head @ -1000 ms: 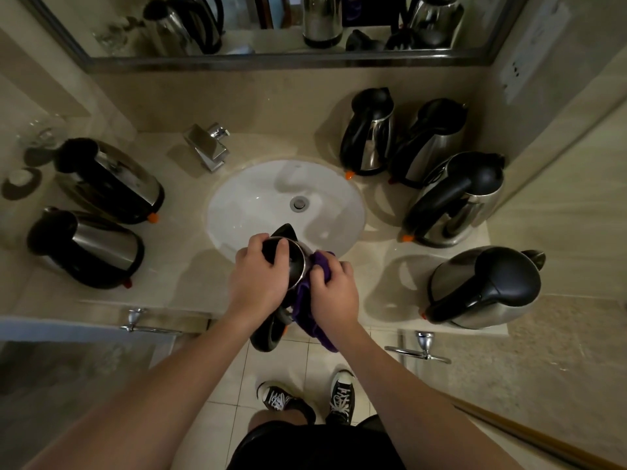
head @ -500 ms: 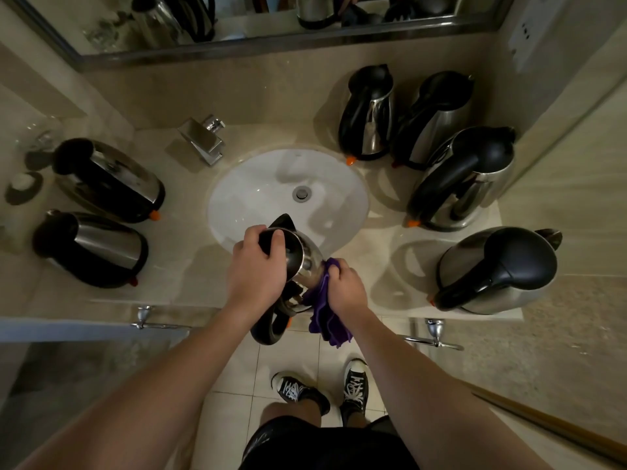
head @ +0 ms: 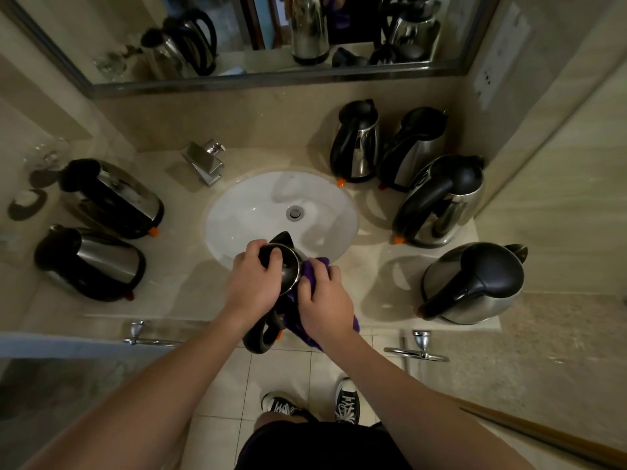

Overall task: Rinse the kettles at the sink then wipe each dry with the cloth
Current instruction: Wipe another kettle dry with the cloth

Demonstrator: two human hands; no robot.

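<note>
A steel kettle (head: 286,266) with black lid and handle hangs at the front edge of the white sink (head: 258,205). My left hand (head: 252,283) grips its top from the left. My right hand (head: 324,300) presses a purple cloth (head: 314,271) against the kettle's right side; the cloth hangs below my palm. The kettle's black handle sticks out under my hands. Much of the kettle body is hidden by both hands.
Two kettles (head: 112,198) (head: 90,262) lie on the counter left of the sink, and several more (head: 356,144) (head: 471,283) stand on the right. A chrome tap (head: 203,161) is behind the basin. Towel rails (head: 417,347) project below the counter edge.
My right hand with the cloth has slid up and over the kettle's right side from lower down. My left hand keeps its hold; the kettle has turned slightly.
</note>
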